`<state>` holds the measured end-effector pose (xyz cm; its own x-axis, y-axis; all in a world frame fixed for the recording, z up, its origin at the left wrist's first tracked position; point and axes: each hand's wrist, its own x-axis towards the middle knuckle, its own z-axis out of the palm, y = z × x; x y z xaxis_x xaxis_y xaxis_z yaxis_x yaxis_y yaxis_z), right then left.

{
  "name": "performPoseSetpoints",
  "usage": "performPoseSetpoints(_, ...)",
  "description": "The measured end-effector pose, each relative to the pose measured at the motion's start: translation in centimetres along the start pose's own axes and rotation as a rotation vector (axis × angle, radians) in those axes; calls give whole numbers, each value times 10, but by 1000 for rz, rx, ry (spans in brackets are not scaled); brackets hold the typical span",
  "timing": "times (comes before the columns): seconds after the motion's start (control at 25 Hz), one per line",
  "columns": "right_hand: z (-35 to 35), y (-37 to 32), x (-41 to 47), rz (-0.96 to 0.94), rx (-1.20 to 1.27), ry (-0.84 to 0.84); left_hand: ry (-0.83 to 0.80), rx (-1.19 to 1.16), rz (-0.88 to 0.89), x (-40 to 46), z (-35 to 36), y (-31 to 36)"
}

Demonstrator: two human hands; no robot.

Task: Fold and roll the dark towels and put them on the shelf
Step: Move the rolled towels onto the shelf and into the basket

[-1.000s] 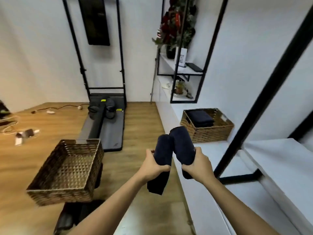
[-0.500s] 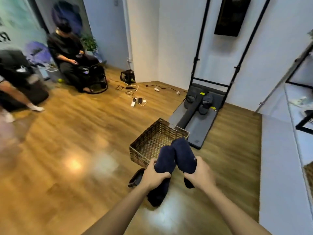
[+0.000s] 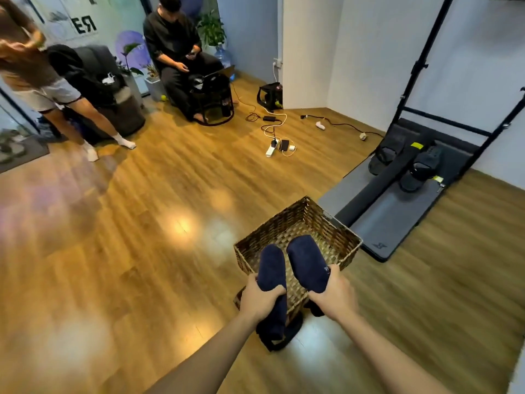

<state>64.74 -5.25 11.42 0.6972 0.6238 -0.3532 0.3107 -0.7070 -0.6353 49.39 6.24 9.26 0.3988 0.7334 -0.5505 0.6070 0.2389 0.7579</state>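
left grip: left hand (image 3: pixel 262 298) clenched round left towel roll (image 3: pixel 272 268), its tail hanging loose below the hand
right grip: right hand (image 3: pixel 333 294) grasping right towel roll (image 3: pixel 308 260)
towels: both held just above the wicker basket (image 3: pixel 335 231)
shelf: not in view
risk: loose tail may unroll; likely ends in basket, not on shelf

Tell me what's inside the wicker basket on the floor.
The wicker basket shows only its bare woven bottom. Two dark rolled towels, held above it, cover the near part, so that stays unseen.
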Motion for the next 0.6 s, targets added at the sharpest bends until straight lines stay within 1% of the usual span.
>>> performPoseSetpoints(0.08, 4, -2, 29, 6, -27, -39, 28, -3, -50, 29, 10, 2)
performPoseSetpoints(0.2, 16, -13, 74, -4, -78, -46, 38, -26, -113, 84, 23, 5)
performPoseSetpoints(0.36, 33, -20, 132, 15, -111, -72, 63, -142, -202, 139, 32, 19)
performPoseSetpoints(0.48, 50, -7, 188, 34, -209, -97, 128, -215, -273, 186, 47, 19)
performPoseSetpoints(0.6, 77, 14, 245, 29, -290, -187, 205, -228, -324, 235, 71, 2)
